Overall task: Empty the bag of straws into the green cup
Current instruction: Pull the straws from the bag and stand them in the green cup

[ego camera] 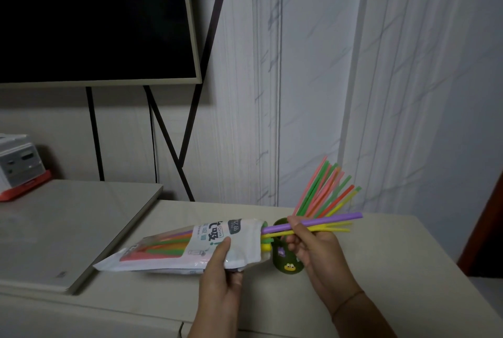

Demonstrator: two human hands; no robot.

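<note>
Dim room, pale tabletop (353, 297) against a marbled wall. Right hand (315, 245) is pinched around a purple straw (313, 222) and a few yellow ones, half drawn out of the bag's mouth, tips pointing away to its right. Left hand (220, 264) grips the straw bag (190, 248) near its open end, thumb on top of the print, the rest of the bag trailing off to that hand's left with plenty of straws left inside. The green cup (288, 264) stands just behind and under the right hand's fingers, already stuffed with a fan of pink, green and orange straws (324, 190) leaning away to the right.

What could go wrong, I reckon: that cup looks small and top-heavy, so nudging it with the knuckles or jamming more straws in could tip it. A loose pinch could also drop straws.

Further left sit a flat board (81, 228), a dark monitor (95, 16) on a stand, and a small white-and-orange device (19, 163), all well clear.
</note>
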